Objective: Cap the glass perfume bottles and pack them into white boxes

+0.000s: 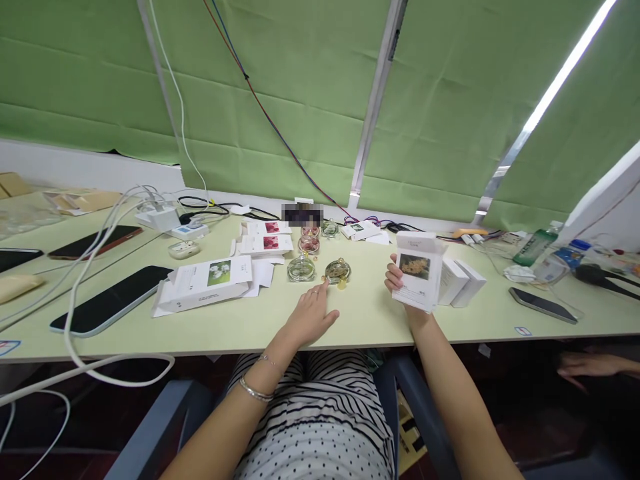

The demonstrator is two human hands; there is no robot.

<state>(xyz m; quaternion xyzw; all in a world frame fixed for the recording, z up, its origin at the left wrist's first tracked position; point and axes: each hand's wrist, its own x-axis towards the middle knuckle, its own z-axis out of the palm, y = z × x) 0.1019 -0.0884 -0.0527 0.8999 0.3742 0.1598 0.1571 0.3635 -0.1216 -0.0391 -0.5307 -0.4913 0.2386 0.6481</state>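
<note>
My right hand (395,277) is wrapped round a white carton (417,270) with a picture of orange flowers, held upright above the table. Stretched out low over the table, my left hand (313,315) has its fingertips beside a round glass perfume bottle (339,271); whether they touch it or a small piece there I cannot tell. A second, greenish bottle (301,269) stands just to the left. Behind it are pink bottles (309,245) and another clear bottle (330,229). Two more white cartons (461,283) stand right of the held one.
Left of the bottles lie a white carton with a white-flower picture (215,280) and cartons with pink pictures (265,241). Phones (113,300), loose cables (75,293) and a charger (159,217) cover the left. A phone (543,305) and green bottle (537,243) lie right. Another person's hand (590,365) shows.
</note>
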